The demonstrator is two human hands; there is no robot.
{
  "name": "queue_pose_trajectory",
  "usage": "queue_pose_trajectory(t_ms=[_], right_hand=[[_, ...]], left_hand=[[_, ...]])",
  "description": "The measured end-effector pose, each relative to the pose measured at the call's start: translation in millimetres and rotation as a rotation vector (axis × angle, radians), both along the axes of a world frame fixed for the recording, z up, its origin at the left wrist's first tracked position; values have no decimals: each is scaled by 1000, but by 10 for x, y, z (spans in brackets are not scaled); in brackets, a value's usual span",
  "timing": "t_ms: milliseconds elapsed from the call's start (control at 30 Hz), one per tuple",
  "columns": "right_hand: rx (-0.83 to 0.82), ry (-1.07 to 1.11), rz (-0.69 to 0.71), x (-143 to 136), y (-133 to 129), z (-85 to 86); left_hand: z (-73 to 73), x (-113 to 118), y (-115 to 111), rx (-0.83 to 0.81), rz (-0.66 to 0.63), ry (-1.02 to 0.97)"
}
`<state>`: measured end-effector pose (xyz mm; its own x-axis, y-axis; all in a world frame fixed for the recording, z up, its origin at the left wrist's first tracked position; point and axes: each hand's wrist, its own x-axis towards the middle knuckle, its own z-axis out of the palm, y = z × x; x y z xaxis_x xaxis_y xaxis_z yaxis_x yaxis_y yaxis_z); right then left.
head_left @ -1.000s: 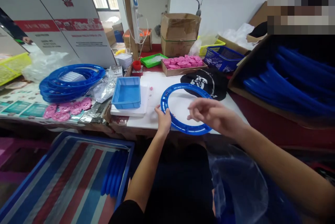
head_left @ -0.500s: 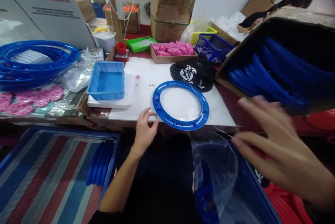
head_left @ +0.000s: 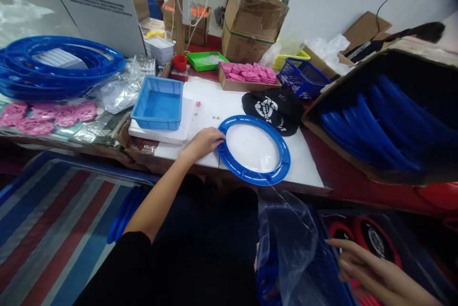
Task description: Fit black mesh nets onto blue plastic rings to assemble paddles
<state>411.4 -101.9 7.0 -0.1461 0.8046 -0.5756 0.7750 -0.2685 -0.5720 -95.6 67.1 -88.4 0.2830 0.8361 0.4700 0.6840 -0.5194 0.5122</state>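
Observation:
A flat blue plastic ring (head_left: pixel 255 176) lies on the white work surface, slightly over its front edge. My left hand (head_left: pixel 205 143) is closed on the ring's left side, thumb and fingers together at the rim. Low on the right is my right hand (head_left: pixel 375 268), its fingertips pinched together. A thin pale thread (head_left: pixel 291 208) runs from the ring's lower edge down toward those fingertips; the grip itself is slightly blurred. Behind the ring lies a black cap-like cloth piece with white print (head_left: pixel 274 110).
A light-blue bin (head_left: pixel 157 122) stands left of the ring; pink pieces (head_left: pixel 248 73) fill a carton behind. Blue rings are stacked at left (head_left: pixel 64 89) and in a tilted box (head_left: pixel 311 122) at right. A clear plastic bag (head_left: pixel 286 244) hangs below the table edge.
My left hand has moved forward onto the ring's left side and closed on it. My right hand has dropped lower, and the thread now stretches farther from the ring. The view has shifted.

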Motion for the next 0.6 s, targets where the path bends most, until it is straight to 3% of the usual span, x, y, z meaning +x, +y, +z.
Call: queue_pose_trajectory(t_ms=[100, 167, 233, 300, 367, 467, 600], right_hand=[[-104, -66, 11, 162, 113, -324], [-109, -96, 126, 264, 195, -615], [19, -200, 225, 296, 267, -875], [304, -328, 239, 174, 311, -1012], [612, -290, 241, -154, 323, -989], [941, -113, 189, -948, 347, -782], [1156, -116, 174, -1953, 553, -655]], left_hand=[[-24, 75, -12, -1, -24, -15], [-26, 160, -71, -2, -52, -11], [-12, 270, -172, -2, -69, 30], [13, 392, -297, -3, -60, 96], [39, 509, -418, 7, -24, 139], [70, 651, -534, 44, -4, 128], [94, 785, -570, -4, -113, 75]])
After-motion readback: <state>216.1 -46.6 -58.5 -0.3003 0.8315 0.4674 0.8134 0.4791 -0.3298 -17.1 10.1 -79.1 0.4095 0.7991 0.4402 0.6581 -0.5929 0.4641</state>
